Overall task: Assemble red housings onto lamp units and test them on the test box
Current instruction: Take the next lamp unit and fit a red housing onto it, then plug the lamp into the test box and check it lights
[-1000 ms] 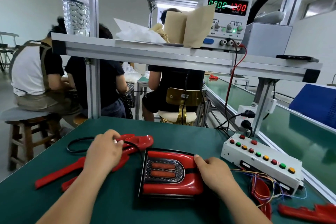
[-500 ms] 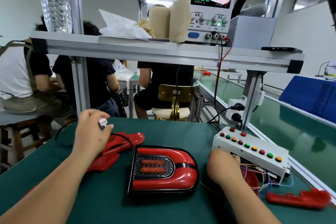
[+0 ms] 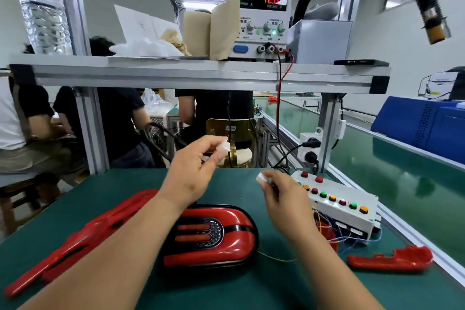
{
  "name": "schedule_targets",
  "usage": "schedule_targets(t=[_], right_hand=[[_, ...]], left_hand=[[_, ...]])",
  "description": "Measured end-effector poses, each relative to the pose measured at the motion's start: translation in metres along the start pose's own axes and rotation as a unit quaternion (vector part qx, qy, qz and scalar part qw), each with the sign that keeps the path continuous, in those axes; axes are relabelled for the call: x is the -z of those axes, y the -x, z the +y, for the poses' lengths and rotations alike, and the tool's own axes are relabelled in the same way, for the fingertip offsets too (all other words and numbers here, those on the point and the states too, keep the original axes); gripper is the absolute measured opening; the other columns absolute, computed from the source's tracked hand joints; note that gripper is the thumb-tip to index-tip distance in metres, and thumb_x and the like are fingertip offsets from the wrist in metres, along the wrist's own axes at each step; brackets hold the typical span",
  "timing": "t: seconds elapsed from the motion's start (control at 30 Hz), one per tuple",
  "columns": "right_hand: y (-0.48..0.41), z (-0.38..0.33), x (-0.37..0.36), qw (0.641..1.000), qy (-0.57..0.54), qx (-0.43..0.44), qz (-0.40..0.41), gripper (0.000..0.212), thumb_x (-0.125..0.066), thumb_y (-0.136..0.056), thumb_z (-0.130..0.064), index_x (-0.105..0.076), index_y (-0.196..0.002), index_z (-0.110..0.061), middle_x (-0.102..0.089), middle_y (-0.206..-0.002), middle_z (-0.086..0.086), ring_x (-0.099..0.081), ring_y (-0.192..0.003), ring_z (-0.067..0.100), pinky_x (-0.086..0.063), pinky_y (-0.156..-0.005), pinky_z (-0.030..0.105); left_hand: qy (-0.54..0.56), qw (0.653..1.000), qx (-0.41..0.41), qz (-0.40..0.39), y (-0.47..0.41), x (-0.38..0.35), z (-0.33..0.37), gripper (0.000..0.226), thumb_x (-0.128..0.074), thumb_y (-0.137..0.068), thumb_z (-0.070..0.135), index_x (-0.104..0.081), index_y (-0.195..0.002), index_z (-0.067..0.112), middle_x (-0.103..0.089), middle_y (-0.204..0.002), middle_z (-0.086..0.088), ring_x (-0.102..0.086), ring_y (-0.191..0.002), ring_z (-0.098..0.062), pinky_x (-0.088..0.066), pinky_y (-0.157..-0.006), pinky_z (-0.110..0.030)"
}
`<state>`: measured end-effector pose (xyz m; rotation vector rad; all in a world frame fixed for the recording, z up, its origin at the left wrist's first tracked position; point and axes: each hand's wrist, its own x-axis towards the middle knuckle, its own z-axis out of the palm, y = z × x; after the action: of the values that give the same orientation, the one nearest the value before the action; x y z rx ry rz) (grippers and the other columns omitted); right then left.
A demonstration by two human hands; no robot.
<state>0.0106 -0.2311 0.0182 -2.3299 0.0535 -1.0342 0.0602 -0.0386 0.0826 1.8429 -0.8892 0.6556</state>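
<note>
Pinching white connectors [image 3: 223,146], left hand [image 3: 191,171] and right hand [image 3: 284,196] hover over lamp unit [image 3: 216,251], rounded end pointing right.

Our left hand [image 3: 191,173] and right hand [image 3: 284,196] are bare, 2 hands with uncovered wrists. Behind them both forearms run bare to the lower edge of the view, the left forearm [image 3: 120,246] showing at greater length than the right forearm [image 3: 327,267]. Clothing above them is out of sight.

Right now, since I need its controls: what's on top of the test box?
Red, orange and green buttons on the test box; the right hand, pinching a white connector, hides its left corner.
</note>
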Motion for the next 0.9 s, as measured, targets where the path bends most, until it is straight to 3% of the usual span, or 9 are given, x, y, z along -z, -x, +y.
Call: schedule_targets(t=[0.13, 0.27, 0.33, 0.43, 0.57, 0.63, 0.7, 0.83, 0.9], right_hand=[[-0.001, 0.001, 0.001, 0.996, -0.077, -0.007, 0.037, 0.011, -0.063, -0.093, -0.026, -0.064, -0.104, -0.026, -0.06, -0.082, -0.017, -0.057, -0.075, 0.002, -0.044, -0.065, 0.023], [-0.002, -0.005, 0.006, 0.984, -0.122, 0.088, 0.091, 0.018, -0.067, -0.088, -0.024, -0.069, -0.104, -0.03, -0.068, -0.086, -0.019, -0.062, -0.079, 0.003, -0.05, -0.069, 0.018], [-0.004, -0.005, 0.007, 0.982, -0.101, 0.128, 0.093, 0.018, -0.067, -0.086, -0.023, -0.074, -0.103, -0.025, -0.072, -0.085, -0.007, -0.064, -0.074, 0.008, -0.054, -0.069, 0.03], [-0.004, -0.001, 0.005, 0.983, -0.076, 0.144, 0.089, 0.019, -0.071, -0.083, -0.016, -0.077, -0.102, -0.016, -0.073, -0.085, 0.002, -0.067, -0.075, 0.019, -0.055, -0.068, 0.042], [-0.001, 0.001, 0.003, 0.989, -0.049, 0.132, 0.052, 0.019, -0.072, -0.085, -0.013, -0.076, -0.103, -0.017, -0.068, -0.082, 0.001, -0.061, -0.073, 0.023, -0.052, -0.069, 0.046], [-0.001, 0.0, 0.003, 0.989, -0.034, 0.14, 0.044, 0.019, -0.072, -0.085, -0.012, -0.076, -0.103, -0.015, -0.067, -0.079, 0.002, -0.059, -0.07, 0.024, -0.052, -0.069, 0.046], [0.001, -0.003, 0.003, 0.989, -0.031, 0.142, 0.03, 0.021, -0.072, -0.085, -0.011, -0.076, -0.105, -0.015, -0.066, -0.078, 0.003, -0.059, -0.07, 0.024, -0.052, -0.07, 0.045], [0.003, -0.006, 0.003, 0.998, -0.028, 0.049, -0.023, 0.033, -0.067, -0.09, -0.033, -0.064, -0.121, -0.02, -0.068, -0.095, -0.001, -0.06, -0.088, 0.019, -0.047, -0.086, 0.042], [0.0, -0.003, 0.006, 0.996, 0.088, 0.012, -0.029, 0.035, -0.058, -0.09, -0.053, -0.064, -0.109, -0.024, -0.066, -0.098, -0.006, -0.058, -0.094, 0.016, -0.035, -0.092, 0.037]], left_hand=[[-0.013, 0.996, 0.046, -0.074, 0.001, -0.022, -0.007, 0.026, -0.049, -0.101, 0.02, -0.066, -0.12, 0.024, -0.066, -0.093, 0.016, -0.059, -0.092, 0.008, -0.037, -0.079, 0.0], [-0.027, 0.989, 0.072, -0.128, 0.0, -0.035, -0.01, 0.02, -0.044, -0.103, 0.019, -0.059, -0.099, 0.032, -0.064, -0.076, 0.018, -0.055, -0.067, 0.013, -0.037, -0.062, -0.008], [-0.033, 0.987, 0.074, -0.136, 0.0, -0.038, -0.01, 0.026, -0.043, -0.103, 0.019, -0.056, -0.088, 0.034, -0.064, -0.07, 0.018, -0.053, -0.058, 0.01, -0.037, -0.056, -0.011], [-0.046, 0.985, 0.064, -0.151, -0.001, -0.042, -0.008, 0.027, -0.042, -0.103, 0.018, -0.058, -0.087, 0.033, -0.067, -0.081, 0.008, -0.051, -0.057, 0.007, -0.037, -0.056, -0.011], [-0.084, 0.98, 0.063, -0.168, -0.001, -0.041, -0.007, 0.025, -0.042, -0.104, 0.019, -0.057, -0.089, 0.032, -0.063, -0.077, 0.013, -0.053, -0.065, 0.002, -0.038, -0.067, -0.013], [-0.117, 0.975, 0.06, -0.179, -0.001, -0.04, -0.008, 0.022, -0.041, -0.104, 0.021, -0.058, -0.092, 0.029, -0.06, -0.076, 0.016, -0.053, -0.078, -0.003, -0.038, -0.082, -0.029], [-0.135, 0.971, 0.055, -0.191, 0.0, -0.039, -0.008, 0.02, -0.042, -0.104, 0.024, -0.059, -0.094, 0.027, -0.057, -0.074, 0.016, -0.051, -0.082, -0.013, -0.034, -0.08, -0.033], [-0.134, 0.972, 0.045, -0.188, 0.003, -0.04, -0.008, 0.019, -0.045, -0.103, 0.026, -0.06, -0.093, 0.024, -0.053, -0.07, 0.013, -0.046, -0.074, -0.012, -0.03, -0.076, -0.031], [-0.13, 0.974, 0.046, -0.182, 0.002, -0.039, -0.008, 0.018, -0.046, -0.103, 0.027, -0.059, -0.091, 0.026, -0.053, -0.067, 0.013, -0.045, -0.071, -0.008, -0.029, -0.076, -0.031]])
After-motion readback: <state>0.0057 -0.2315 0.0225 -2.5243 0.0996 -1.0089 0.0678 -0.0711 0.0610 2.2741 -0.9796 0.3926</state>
